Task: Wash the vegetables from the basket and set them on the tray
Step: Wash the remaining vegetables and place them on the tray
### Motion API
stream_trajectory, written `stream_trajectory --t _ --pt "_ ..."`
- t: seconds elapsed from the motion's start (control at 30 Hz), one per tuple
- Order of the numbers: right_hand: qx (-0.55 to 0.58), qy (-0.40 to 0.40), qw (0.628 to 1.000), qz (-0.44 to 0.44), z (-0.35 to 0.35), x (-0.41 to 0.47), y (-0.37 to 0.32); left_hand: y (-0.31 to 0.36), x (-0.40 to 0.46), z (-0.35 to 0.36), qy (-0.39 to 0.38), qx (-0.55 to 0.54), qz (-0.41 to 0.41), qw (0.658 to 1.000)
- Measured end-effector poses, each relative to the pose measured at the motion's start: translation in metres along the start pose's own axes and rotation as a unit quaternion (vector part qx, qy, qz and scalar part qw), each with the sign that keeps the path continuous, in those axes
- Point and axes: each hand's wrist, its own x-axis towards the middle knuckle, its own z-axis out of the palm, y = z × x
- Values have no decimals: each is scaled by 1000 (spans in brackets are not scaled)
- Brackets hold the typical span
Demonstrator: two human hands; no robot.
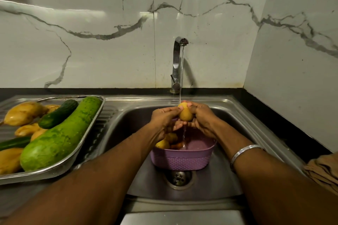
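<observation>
Potato (pixel 185 112) sat directly under the tap (pixel 178 64), in the running stream, with the left hand (pixel 164 119) and right hand (pixel 202 118) both curled round it. Below the tap stood the purple basket (pixel 182 159) with a few vegetables left; left of the tap, the tray (pixel 87 142) carried washed ones. Wet skin could probably let the potato slip into the sink (pixel 228 179).

Tray (pixel 87 144) crowded by gourd (pixel 62 133); basket (pixel 182 159) fills basin centre; tap (pixel 176 64) behind; drain (pixel 180 177) side open.
</observation>
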Motion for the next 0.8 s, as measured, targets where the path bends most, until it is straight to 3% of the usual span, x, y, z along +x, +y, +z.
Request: stream_trajectory --t 0.17,0.27,0.33,0.8 --pt "7 -7 1000 -3 -5 0 -3 -5 2 4 16 -3 13 1000" --pt "-24 -36 999 5 -2 -5 -2 -7 9 3 88 0 25 996" --pt "-25 -33 999 -2 2 -4 -2 -6 13 1 92 4 27 995" --pt "-35 -1 999 9 -13 5 3 -4 14 -9 -101 42 12 994"
